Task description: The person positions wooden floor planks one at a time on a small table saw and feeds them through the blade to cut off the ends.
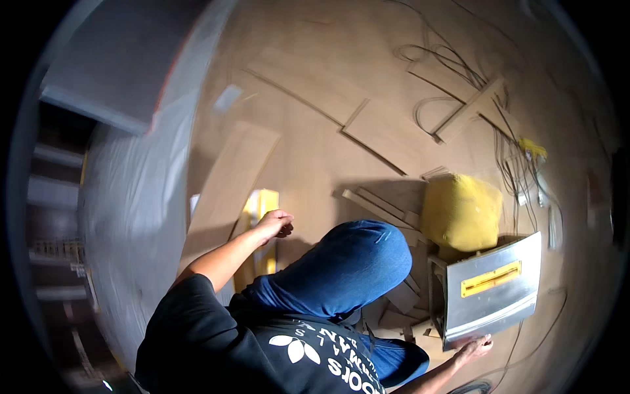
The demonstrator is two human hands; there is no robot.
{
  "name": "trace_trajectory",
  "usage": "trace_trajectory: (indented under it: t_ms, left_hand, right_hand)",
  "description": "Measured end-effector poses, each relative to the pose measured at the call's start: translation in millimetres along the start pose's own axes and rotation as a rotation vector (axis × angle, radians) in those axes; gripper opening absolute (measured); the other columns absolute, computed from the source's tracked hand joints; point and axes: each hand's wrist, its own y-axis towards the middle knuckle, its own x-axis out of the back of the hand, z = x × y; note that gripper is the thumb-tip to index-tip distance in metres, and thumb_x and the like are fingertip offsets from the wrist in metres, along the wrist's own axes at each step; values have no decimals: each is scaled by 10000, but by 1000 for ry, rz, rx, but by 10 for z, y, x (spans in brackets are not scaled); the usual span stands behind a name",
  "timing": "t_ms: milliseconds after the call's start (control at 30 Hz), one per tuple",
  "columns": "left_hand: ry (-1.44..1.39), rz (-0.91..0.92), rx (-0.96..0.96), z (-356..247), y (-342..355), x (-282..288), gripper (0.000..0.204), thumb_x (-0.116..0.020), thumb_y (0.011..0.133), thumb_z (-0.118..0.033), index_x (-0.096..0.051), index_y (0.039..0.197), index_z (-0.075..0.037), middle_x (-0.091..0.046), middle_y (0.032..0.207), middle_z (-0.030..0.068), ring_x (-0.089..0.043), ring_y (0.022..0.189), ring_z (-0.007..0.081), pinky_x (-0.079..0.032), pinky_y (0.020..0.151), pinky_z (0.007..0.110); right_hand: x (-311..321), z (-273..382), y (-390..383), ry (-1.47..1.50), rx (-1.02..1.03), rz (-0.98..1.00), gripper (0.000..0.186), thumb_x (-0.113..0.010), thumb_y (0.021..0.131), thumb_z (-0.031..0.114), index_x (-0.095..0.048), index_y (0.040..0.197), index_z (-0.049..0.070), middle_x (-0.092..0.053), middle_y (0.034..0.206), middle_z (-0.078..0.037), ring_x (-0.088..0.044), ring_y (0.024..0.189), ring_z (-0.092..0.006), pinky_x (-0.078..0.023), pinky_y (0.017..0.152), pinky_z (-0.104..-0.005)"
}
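Observation:
My left hand (275, 225) has its fingers curled closed, beside a long yellow and white object (262, 199) partly hidden behind my arm. Whatever those fingers hold, if anything, I cannot make out. At the near edge of a small machine's silver metal top (492, 305) is my right hand (475, 349), fingers bent; whether they grip the edge or something small is unclear. The tilted-looking top carries a yellow slotted insert (491, 278), like a table saw's. Behind it bulges a dusty yellow bag (462, 211). My bent knee in blue jeans lies between both hands.
Wood-look planks (387, 128) lie loose on the brown floor, and narrow strips (380, 209) sit by the bag. Cables (440, 59) coil at the far right, near a yellow power connector (533, 150). Greyish sheeting (134, 197) runs along the left.

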Motion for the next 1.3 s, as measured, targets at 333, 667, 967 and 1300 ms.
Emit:
trace_trajectory:
  t_ms: [333,667,967,1300]
  left_hand:
    - [-901,-377,50,1782,-876,992,348,-546,982,-378,-560,1068,-41,-654,891,110,-638,732,214,-524,619,304]
    - [-1549,-281,-188,1576,-110,463,881,-626,898,-563,-251,1460,2,-573,1214,186,-616,1028,279,-505,873,338]
    - [-1888,-309,-551,1544,999,1282,238,-637,957,-246,-597,1010,-18,-688,914,64,-669,870,177,-581,827,278]
    - [-1620,-205,-606,221,414,838,240,-638,935,-138,-566,1063,52,-634,1014,115,-617,971,204,-592,852,310]
  right_hand:
    - [-573,-464,397,57,73,8,597,-438,1010,436,-478,1169,-138,-583,1052,-354,-588,996,-489,-454,854,-589]
    - [-400,-341,311,12,109,-51,586,-458,994,417,-469,1235,-117,-560,1120,-351,-544,1051,-491,-431,899,-548]
    - [-517,-11,8,170,109,-35,511,-452,989,291,-428,1294,-118,-491,1235,-358,-481,1142,-480,-367,1001,-528]
    - [-254,160,77,201,120,-45,574,-456,987,311,-378,1378,-102,-440,1367,-323,-394,1303,-435,-305,1103,-491]
